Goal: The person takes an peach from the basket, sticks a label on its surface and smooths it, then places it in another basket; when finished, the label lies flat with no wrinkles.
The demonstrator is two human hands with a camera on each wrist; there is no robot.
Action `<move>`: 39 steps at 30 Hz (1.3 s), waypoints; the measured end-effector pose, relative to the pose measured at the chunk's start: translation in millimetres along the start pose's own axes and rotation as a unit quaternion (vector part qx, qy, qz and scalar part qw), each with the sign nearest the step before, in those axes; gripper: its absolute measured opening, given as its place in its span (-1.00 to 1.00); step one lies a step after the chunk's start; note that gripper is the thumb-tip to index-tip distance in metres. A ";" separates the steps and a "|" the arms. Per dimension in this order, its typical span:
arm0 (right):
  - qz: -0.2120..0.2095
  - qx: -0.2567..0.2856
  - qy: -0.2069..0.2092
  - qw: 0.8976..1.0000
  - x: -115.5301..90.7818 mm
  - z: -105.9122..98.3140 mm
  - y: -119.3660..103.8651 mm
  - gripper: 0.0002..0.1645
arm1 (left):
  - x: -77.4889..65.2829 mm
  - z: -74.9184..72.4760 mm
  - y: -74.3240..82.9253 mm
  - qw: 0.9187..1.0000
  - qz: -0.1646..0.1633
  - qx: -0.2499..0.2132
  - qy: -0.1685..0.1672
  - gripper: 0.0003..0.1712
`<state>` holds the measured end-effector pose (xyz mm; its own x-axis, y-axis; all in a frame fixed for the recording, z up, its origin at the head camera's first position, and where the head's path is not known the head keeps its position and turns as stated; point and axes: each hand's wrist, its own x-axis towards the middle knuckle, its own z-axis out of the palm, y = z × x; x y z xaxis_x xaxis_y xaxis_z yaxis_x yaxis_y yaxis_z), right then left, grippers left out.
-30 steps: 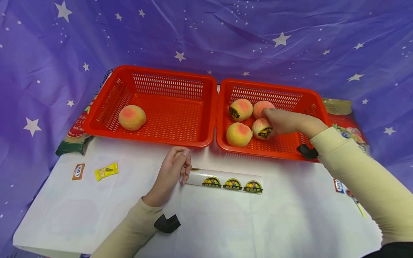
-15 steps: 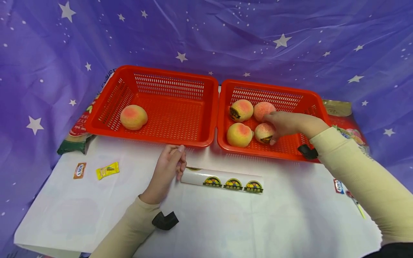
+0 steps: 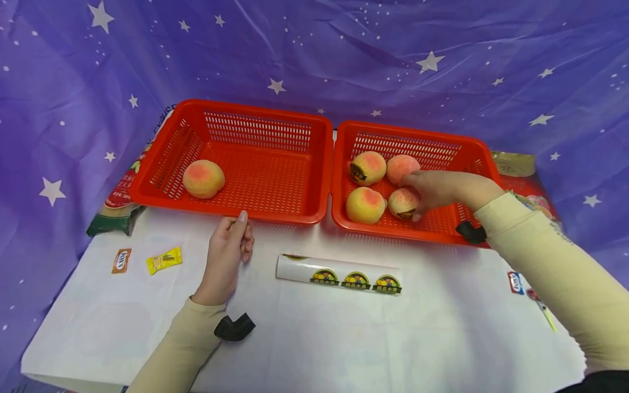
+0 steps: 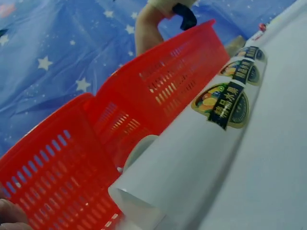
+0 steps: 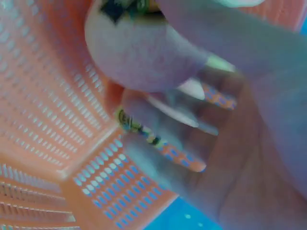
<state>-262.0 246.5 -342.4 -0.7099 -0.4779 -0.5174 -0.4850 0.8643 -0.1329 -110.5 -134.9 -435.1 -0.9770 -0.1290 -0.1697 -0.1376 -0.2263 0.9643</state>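
My right hand (image 3: 432,188) is inside the right red basket (image 3: 417,131), thumb and fingers around the right side of a labelled peach (image 3: 402,200). In the right wrist view the thumb lies along this peach (image 5: 139,57) by its dark label, and the other fingers are spread below it. Three more peaches sit beside it, one of them (image 3: 371,166) bearing a black label. My left hand (image 3: 226,254), fingers loosely curled and nothing visible in them, hovers before the left red basket (image 3: 265,218). To its right lies a white roll of fruit labels (image 3: 300,268).
One peach (image 3: 203,179) sits in the left basket. On the white table are a yellow wrapped candy (image 3: 164,260), a brown wrapper (image 3: 121,261), a blue and red wrapper (image 3: 516,283) and a small yellow-handled tool (image 3: 547,316). Snack bags (image 3: 118,204) stand beside the baskets.
My left hand has moved left, away from the end of the label roll. The peach at my right hand has turned, its label now lower, and my right hand has hardly shifted.
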 end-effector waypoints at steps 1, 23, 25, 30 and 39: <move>-0.003 -0.001 0.003 1.000 -2.1 -4.9 -0.6 -0.03 | 0.2 -0.9 -0.6 1.000 0.002 0.000 0.007 -0.59; -0.255 -0.075 0.113 0.957 79.9 -92.9 -179.0 -0.49 | 9.3 4.9 -13.6 0.995 0.078 0.020 0.057 -0.54; -0.252 -0.086 0.090 0.960 96.5 -93.1 -199.0 -0.45 | 10.7 7.0 -15.6 0.996 0.075 0.024 0.045 -0.53; -0.226 -0.084 0.040 0.970 132.5 -94.6 -240.0 -0.27 | 13.0 11.7 -18.7 0.997 0.071 0.018 0.020 -0.54; -0.197 -0.091 0.004 0.976 173.5 -78.4 -285.9 -0.16 | 12.9 13.8 -18.5 0.997 0.082 0.006 0.007 -0.55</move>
<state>-286.5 -95.8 -327.9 -0.4537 -0.7688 -0.4506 -0.8029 0.5721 -0.1676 -122.8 -119.1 -452.3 -0.9841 -0.1771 -0.0121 0.0219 -0.1886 0.9818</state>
